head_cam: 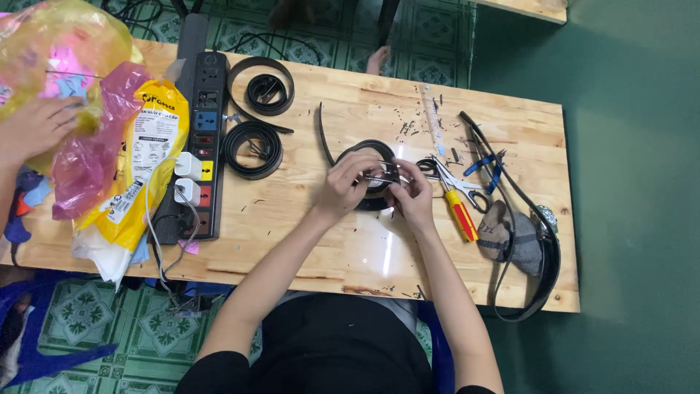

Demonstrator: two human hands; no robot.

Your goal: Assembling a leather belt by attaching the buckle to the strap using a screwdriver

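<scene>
Both hands (379, 188) on coiled belt (368, 201)

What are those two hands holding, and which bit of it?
Both the left hand and the right hand grip a coiled black belt at its metal buckle end. The exact finger placement is too small to tell.

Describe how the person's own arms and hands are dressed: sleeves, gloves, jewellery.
Both the left hand and the right hand are bare, without gloves. The forearms are uncovered. Short black sleeves show only at the bottom edge. No watch, bracelet or ring can be made out.
</scene>
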